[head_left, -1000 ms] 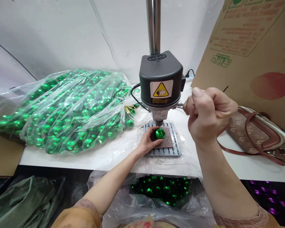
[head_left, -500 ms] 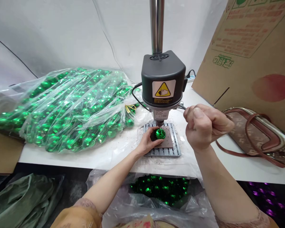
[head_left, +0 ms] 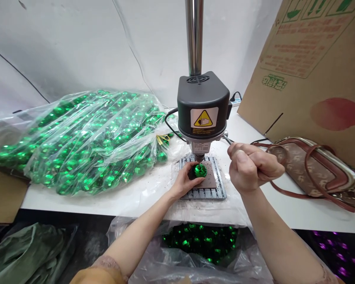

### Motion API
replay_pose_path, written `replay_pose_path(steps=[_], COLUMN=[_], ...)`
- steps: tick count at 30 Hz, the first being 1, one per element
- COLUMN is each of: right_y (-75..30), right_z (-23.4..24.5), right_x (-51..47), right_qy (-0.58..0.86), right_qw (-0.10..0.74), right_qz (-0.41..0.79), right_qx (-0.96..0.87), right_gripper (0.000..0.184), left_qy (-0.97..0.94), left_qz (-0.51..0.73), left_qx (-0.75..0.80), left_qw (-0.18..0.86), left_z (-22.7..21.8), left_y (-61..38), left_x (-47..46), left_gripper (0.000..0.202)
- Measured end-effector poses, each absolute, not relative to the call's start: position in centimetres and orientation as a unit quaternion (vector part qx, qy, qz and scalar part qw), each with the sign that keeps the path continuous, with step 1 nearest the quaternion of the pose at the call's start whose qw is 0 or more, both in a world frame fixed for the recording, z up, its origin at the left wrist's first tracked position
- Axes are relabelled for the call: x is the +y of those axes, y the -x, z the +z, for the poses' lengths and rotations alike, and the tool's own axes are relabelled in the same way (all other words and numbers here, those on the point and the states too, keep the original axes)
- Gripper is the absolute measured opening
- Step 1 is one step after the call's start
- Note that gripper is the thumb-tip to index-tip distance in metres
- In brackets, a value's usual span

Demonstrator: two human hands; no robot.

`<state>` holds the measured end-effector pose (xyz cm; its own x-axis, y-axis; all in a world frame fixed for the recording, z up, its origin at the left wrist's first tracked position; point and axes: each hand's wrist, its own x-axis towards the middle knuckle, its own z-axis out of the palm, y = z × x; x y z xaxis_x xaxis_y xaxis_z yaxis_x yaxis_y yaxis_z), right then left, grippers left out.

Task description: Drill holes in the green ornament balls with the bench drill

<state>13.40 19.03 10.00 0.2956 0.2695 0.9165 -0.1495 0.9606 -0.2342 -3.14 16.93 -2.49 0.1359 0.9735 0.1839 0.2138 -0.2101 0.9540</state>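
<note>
A small bench drill press with a black head stands on a steel column at the middle of the white table. My left hand pinches a shiny green faceted ball on the brown pad of the ribbed base plate, right under the drill bit. My right hand is a fist closed round the press's thin metal feed lever, to the right of the head.
A large clear bag of several green balls lies on the table's left. Another open bag of green balls sits below the table edge. A brown handbag and a tall cardboard box stand at the right.
My right hand has pulled the lever down and the drill head has dropped toward the ball. My left hand stays on the ball.
</note>
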Motion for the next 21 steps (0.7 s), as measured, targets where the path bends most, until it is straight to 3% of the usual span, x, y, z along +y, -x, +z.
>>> replay_pose_path(steps=[6,10,14,21], right_y=[-13.3,-13.1,-13.2,-13.4], right_z=[9.4,12.7,16.3,16.6], right_x=[18.5,18.2,18.8,19.2], right_qy=[0.063,0.160,0.234,0.219], right_qw=[0.808,0.818,0.778,0.777], right_qz=[0.124,0.199,0.287,0.290], right_qx=[-0.572,-0.515,-0.507,-0.514], right_gripper=[0.045,0.046,0.042,0.041], left_qy=[-0.625,-0.619,-0.632,-0.912], left_qz=[0.460,0.472,0.469,0.188], left_qx=[0.480,0.496,0.550,0.321], left_qw=[0.410,0.386,0.279,0.171], left_z=[-2.1,-1.7,-0.7,-2.0], left_y=[2.9,2.6,2.6,5.0], left_x=[16.8,16.6,13.5,5.0], left_gripper=[0.053,0.053,0.048,0.058])
